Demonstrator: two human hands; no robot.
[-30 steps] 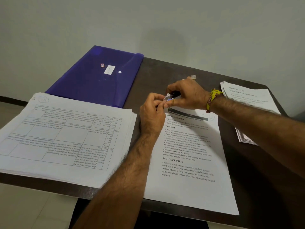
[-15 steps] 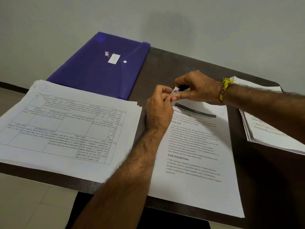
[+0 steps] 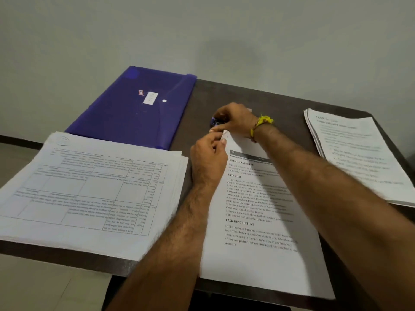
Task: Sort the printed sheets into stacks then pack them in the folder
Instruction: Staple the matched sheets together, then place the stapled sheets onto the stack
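Three paper stacks lie on a dark table (image 3: 247,95). The middle stack (image 3: 258,261) has printed text with headings, and both my hands meet at its top left corner. My left hand (image 3: 208,158) pinches that corner between thumb and fingers. My right hand (image 3: 235,121), with a yellow thread band at the wrist, is closed on a small blue object (image 3: 214,121) just above the corner; what it is I cannot tell. A purple snap-button folder (image 3: 125,113) lies shut at the back left.
A thick stack of table-printed sheets (image 3: 89,189) covers the left of the table and overhangs its front edge. Another printed stack (image 3: 359,153) lies at the right edge. A plain wall stands behind, and floor shows at the lower left.
Both hands have stayed at the middle stack's top corner. My right hand has shifted a little past the corner, so the small blue object shows more. The head view has moved slightly.
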